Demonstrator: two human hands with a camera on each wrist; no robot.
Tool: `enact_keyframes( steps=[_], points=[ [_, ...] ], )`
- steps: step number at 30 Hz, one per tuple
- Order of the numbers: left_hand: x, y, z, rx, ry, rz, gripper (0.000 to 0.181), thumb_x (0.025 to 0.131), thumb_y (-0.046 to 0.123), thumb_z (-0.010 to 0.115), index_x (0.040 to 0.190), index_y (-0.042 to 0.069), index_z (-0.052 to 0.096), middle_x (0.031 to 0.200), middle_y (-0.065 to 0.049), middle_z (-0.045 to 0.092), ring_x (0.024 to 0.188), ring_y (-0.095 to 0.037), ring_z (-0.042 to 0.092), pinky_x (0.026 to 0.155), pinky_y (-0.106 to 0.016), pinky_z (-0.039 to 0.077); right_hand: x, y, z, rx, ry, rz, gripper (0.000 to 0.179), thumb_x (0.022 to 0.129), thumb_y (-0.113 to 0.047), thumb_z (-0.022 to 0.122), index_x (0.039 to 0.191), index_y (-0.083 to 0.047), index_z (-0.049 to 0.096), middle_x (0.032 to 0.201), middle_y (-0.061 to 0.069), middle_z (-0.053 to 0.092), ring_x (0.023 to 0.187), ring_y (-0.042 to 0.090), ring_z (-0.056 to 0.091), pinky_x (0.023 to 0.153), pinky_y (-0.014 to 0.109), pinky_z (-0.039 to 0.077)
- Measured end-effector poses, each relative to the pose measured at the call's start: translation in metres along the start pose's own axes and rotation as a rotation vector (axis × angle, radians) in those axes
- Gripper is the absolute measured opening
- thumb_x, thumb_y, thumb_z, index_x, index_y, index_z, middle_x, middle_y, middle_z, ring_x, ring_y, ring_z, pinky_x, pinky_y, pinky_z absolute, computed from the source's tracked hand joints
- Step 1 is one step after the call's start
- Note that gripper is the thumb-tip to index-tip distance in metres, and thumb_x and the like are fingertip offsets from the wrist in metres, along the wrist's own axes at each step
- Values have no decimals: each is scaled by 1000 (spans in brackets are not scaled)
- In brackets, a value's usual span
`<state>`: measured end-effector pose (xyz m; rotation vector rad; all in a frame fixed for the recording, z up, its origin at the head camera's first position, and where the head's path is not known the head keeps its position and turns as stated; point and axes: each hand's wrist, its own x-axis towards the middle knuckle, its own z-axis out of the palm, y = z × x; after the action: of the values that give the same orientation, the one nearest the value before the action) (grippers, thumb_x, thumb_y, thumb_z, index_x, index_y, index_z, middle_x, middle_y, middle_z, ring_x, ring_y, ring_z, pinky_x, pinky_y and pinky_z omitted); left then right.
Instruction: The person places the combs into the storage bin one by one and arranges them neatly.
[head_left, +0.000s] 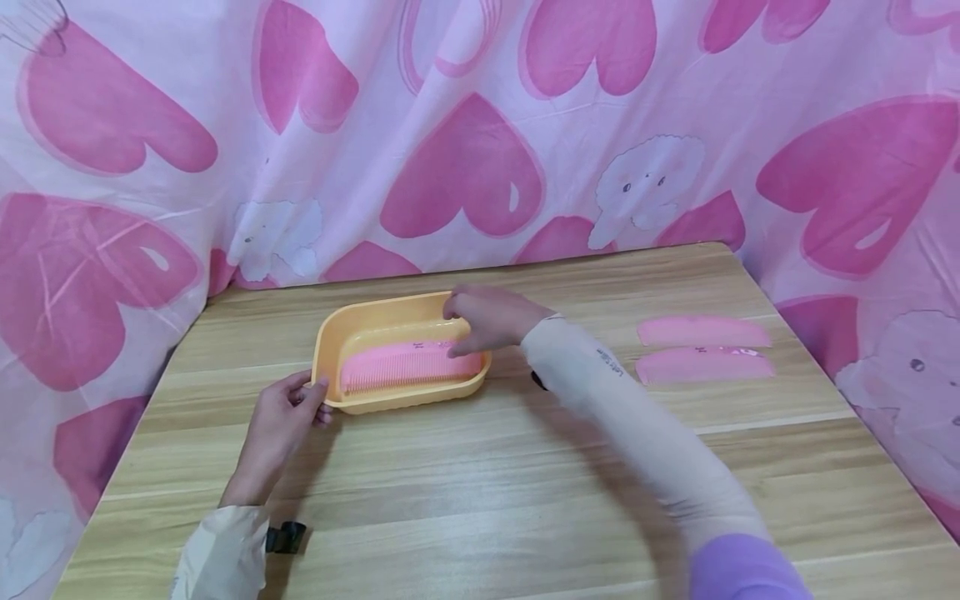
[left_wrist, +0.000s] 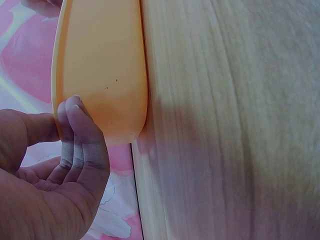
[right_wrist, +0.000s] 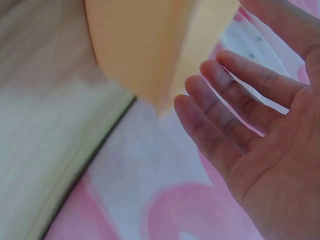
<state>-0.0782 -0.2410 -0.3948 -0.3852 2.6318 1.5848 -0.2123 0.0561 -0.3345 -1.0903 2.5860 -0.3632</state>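
A yellow plastic tray [head_left: 405, 406] stands on the table, with a pink comb [head_left: 397, 367] lying inside, teeth toward the front. My left hand [head_left: 281, 417] pinches the tray's near left corner, its thumb on one side of the wall and fingers on the other; the left wrist view shows this hand [left_wrist: 65, 165] up close. Over the tray's right end is my right hand [head_left: 495, 318], its thumb extended above the comb's right end. In the right wrist view the fingers of this hand [right_wrist: 265, 120] are loosely extended beside the tray wall, with nothing in the palm.
Two more pink combs, a rear one [head_left: 703, 331] and a front one [head_left: 705, 365], lie one behind the other at the right of the wooden table [head_left: 480, 517]. A pink heart-patterned cloth [head_left: 465, 175] hangs behind and at both sides.
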Motion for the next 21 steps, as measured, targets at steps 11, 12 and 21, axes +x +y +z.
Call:
enact_keyframes(
  steps=[11, 12, 21],
  points=[
    [0, -1, -1, -9, -5, 1, 51, 107, 20, 51, 144, -15, 42, 85, -12, 69, 68, -8, 65, 64, -24, 61, -61, 46, -26, 43, 58, 77, 59, 85, -31, 84, 131, 1, 63, 131, 14, 62, 123, 30, 58, 107, 43, 48],
    [0, -1, -1, -7, -3, 1, 51, 107, 19, 51, 144, -15, 42, 85, -12, 70, 68, -8, 65, 64, -24, 61, -68, 50, -29, 43, 53, 104, 60, 85, -31, 84, 131, 1, 63, 132, 15, 61, 124, 31, 57, 107, 44, 47],
    [1, -1, 0, -6, -11, 1, 51, 108, 20, 51, 144, -15, 42, 86, -12, 70, 69, -9, 65, 64, -24, 61, -131, 102, -38, 20, 102, 197, 59, 82, -26, 86, 125, 6, 65, 127, 19, 63, 118, 39, 60, 102, 53, 50]
  ],
)
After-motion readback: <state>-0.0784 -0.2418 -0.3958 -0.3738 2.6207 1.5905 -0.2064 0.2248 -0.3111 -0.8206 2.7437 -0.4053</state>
